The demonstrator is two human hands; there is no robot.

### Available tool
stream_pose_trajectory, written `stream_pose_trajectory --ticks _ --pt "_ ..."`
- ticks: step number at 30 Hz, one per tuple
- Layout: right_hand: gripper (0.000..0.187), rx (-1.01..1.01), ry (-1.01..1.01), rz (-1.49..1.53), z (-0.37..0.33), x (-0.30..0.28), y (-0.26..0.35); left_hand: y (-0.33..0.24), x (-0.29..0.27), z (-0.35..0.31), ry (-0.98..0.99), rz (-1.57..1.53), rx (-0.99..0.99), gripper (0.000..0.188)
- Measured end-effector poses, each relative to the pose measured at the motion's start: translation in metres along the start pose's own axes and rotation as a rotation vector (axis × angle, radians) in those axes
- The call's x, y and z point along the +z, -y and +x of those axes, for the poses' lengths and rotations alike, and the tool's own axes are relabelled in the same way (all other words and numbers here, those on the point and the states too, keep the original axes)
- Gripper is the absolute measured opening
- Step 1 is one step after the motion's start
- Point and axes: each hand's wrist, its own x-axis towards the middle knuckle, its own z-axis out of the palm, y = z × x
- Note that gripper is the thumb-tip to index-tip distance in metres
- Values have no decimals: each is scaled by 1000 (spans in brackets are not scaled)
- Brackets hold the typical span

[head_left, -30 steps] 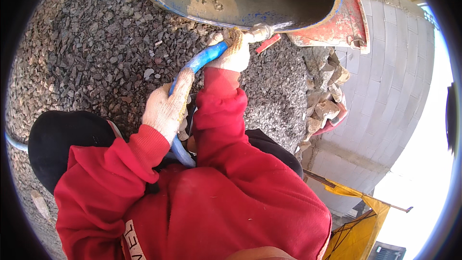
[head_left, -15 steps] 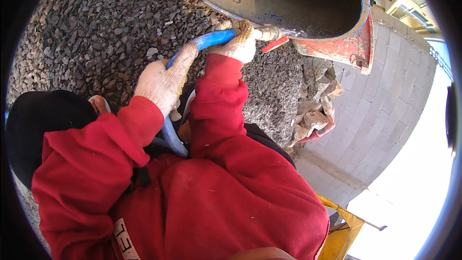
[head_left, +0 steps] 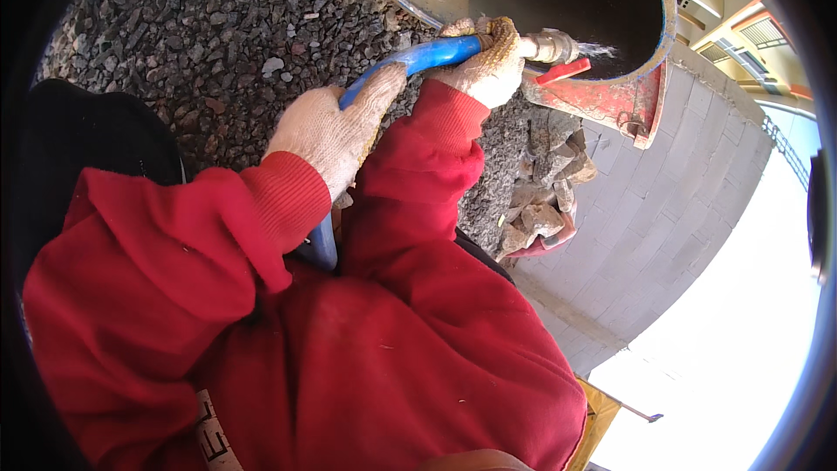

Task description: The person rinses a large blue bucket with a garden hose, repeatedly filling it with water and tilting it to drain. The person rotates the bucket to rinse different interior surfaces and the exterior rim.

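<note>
A blue hose (head_left: 436, 54) runs up from beside my body through both gloved hands. My left hand (head_left: 327, 126), in a knitted work glove, is closed around the hose's lower stretch. Farther up, my right hand (head_left: 490, 70) wraps the hose just behind its metal valve (head_left: 549, 46). That valve has a red lever handle (head_left: 562, 71). Water sprays from its end over the mouth of a large round drum (head_left: 670, 26) with blue on its rim. Dark water or shadow fills much of the drum; which one I cannot tell.
Crushed gravel (head_left: 209, 52) covers the ground to the left. Beside the drum stands a worn red container (head_left: 602, 105). A pile of broken stones (head_left: 540, 201) lies before a grey block wall (head_left: 645, 201). Yellow sheeting (head_left: 597, 414) shows at the lower right.
Both hands and the hose have moved right and slightly up in the view. The valve's end now lies over the drum's opening, and the water spray shows more plainly.
</note>
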Motion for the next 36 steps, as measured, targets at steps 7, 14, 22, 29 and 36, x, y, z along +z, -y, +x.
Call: stream_pose_trajectory --ticks 7,14,22,29,36 --pt "11 -43 38 -138 0 20 12 0 4 -4 -22 -28 -90 77" --pt "21 257 -317 -307 -23 30 19 -11 -2 -8 66 39 -96 74" --pt "28 74 114 -239 -10 37 49 -15 7 -27 50 -54 -61 74" --pt "30 7 -102 -686 -17 40 52 -18 12 -23 76 -12 -78 69" --pt "42 243 1 -358 -5 6 58 0 17 -15 138 25 46 62"
